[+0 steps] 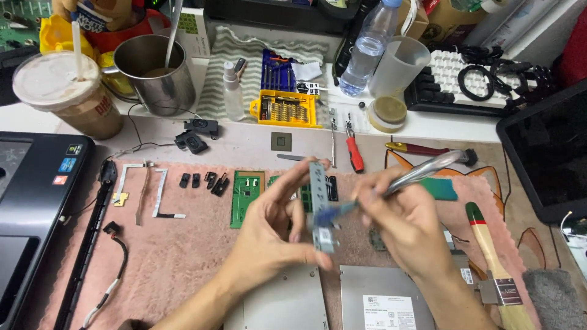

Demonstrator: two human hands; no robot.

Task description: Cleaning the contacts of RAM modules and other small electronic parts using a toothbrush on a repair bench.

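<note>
Left hand (pixel 269 229) is pinching a narrow grey metal bracket (pixel 319 205) upright above the pink mat (pixel 177 256). Right hand (pixel 406 223) is gripping a toothbrush (pixel 422 174), its blurred head touching the bracket. Farther left, a green circuit board (pixel 246 197) is lying. Far behind, a yellow screwdriver bit case (pixel 287 109) is sitting.

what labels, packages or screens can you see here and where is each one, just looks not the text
Laptop stickers: small squares, green, blue and orange, on the dark laptop at left.
Drive label: white rectangle on the grey metal drive, bottom centre.
Iced drink cup: clear plastic, brown drink, red print, top left.
Tablet screen: dark, blank, right edge.
Cardboard box: brown, top right, behind the water bottle.
</note>
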